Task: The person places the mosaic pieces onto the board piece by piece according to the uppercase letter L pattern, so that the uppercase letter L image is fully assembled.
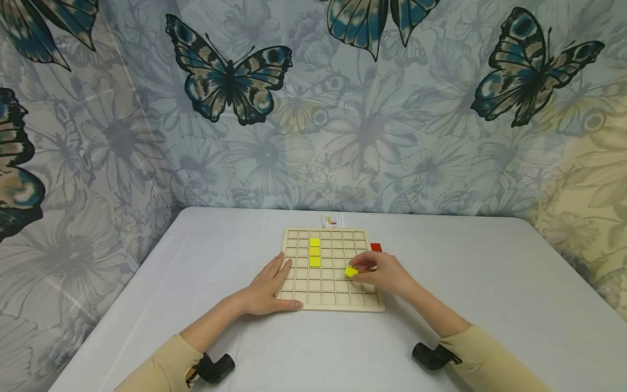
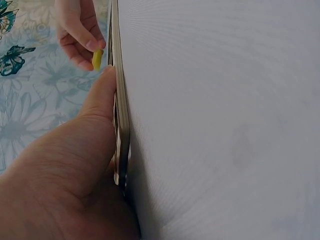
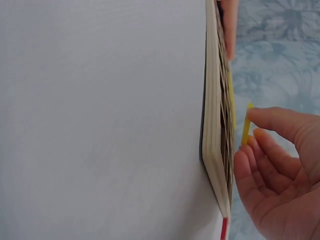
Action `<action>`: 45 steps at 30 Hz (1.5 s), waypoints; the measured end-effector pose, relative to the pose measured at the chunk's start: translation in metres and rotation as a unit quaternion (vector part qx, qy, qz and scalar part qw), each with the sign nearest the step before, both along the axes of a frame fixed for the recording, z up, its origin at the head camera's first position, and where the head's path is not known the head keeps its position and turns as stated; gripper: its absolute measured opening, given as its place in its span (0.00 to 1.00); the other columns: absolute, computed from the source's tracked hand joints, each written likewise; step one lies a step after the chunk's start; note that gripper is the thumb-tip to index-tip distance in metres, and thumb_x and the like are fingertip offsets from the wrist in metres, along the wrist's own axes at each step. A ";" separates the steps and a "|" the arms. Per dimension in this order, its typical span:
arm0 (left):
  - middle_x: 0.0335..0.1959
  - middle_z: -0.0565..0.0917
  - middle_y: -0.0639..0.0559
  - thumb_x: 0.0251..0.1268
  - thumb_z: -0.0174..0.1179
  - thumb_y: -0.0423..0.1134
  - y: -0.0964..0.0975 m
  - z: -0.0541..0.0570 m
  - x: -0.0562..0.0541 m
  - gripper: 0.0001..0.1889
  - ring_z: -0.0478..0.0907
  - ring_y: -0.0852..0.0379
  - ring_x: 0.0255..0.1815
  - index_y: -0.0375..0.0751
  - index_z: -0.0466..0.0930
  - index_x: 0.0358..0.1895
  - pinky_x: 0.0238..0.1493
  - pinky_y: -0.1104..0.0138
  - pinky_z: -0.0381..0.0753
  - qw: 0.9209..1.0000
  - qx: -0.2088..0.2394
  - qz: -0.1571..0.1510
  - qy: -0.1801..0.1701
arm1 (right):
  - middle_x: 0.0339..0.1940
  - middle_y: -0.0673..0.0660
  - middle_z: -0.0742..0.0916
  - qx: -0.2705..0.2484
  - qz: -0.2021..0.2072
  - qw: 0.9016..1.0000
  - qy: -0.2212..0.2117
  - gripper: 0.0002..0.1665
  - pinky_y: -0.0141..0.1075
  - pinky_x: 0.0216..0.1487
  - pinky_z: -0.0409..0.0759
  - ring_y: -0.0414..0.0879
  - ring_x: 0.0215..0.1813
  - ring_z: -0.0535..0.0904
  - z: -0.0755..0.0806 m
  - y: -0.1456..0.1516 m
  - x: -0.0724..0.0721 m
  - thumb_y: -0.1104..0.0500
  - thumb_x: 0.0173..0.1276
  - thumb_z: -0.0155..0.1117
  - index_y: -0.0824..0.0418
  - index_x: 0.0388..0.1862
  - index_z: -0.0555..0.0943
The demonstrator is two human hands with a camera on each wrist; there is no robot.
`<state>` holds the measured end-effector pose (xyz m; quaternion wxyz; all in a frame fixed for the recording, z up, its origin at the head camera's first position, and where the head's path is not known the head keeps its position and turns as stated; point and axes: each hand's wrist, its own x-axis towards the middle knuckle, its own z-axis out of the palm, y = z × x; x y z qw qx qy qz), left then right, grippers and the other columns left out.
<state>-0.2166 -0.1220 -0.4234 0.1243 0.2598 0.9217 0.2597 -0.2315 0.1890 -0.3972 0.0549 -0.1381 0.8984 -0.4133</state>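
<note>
A light wooden board [image 1: 329,299] with a square grid lies on the table. Three yellow square tiles [image 1: 315,252] form a column in its upper left-centre part. My left hand [image 1: 262,293] rests on the board's left side, fingers spread along the edge and thumb at the front edge. Over the right half of the grid, my right hand [image 1: 387,274] pinches another yellow tile [image 1: 350,271] between thumb and fingers. Seen from the right wrist, this tile [image 3: 246,125] is tilted on edge, raised off the board. A red piece [image 1: 375,247] is beside the board's right edge, past the right hand.
A small printed card [image 1: 332,220] with a coloured grid pattern lies behind the board. White cloth covers the table [image 1: 465,261]. Walls with a butterfly print [image 1: 228,76] stand behind the table and at the left.
</note>
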 end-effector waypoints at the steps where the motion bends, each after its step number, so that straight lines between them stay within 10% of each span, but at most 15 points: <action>1: 0.78 0.35 0.35 0.60 0.62 0.64 0.000 0.000 0.000 0.56 0.33 0.40 0.78 0.32 0.42 0.77 0.73 0.45 0.42 1.000 0.001 0.000 0.000 | 0.35 0.49 0.84 -0.003 0.001 1.000 -0.003 0.16 0.37 0.44 0.77 0.43 0.40 0.79 0.000 -0.003 0.000 0.59 0.56 0.76 0.57 0.44 0.85; 45: 0.78 0.36 0.35 0.61 0.61 0.64 0.000 0.000 0.000 0.55 0.34 0.40 0.78 0.33 0.43 0.78 0.72 0.45 0.45 1.000 -0.004 0.004 -0.001 | 0.35 0.50 0.87 0.026 0.125 0.987 0.097 0.09 0.33 0.44 0.80 0.42 0.38 0.80 -0.007 -0.070 -0.016 0.68 0.57 0.73 0.61 0.38 0.87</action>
